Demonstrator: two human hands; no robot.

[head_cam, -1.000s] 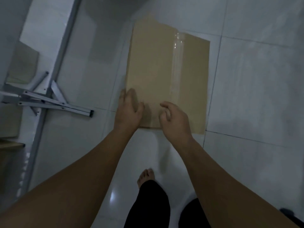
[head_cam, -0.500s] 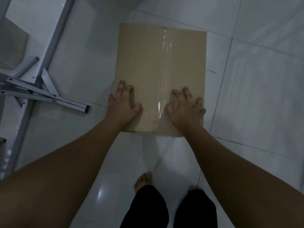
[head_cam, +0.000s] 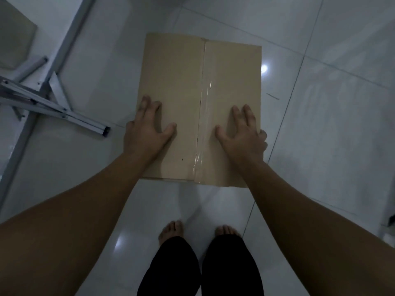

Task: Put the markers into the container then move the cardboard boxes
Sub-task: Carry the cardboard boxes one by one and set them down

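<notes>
On box-moving step: left hand [head_cam: 147, 133] and right hand [head_cam: 243, 133] pressed open-palmed on cardboard box [head_cam: 201, 86], gripping nothing. Next likely needs grabbing side edges, lifting off floor [head_cam: 320, 146].

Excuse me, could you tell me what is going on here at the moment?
A person is bending over a cardboard box on a white tiled floor. The left hand is spread on the box's left side and the right hand on its right side, either side of a taped seam. Bare feet stand just short of the box. A metal frame lies to the left. No markers or container are in view.
</notes>
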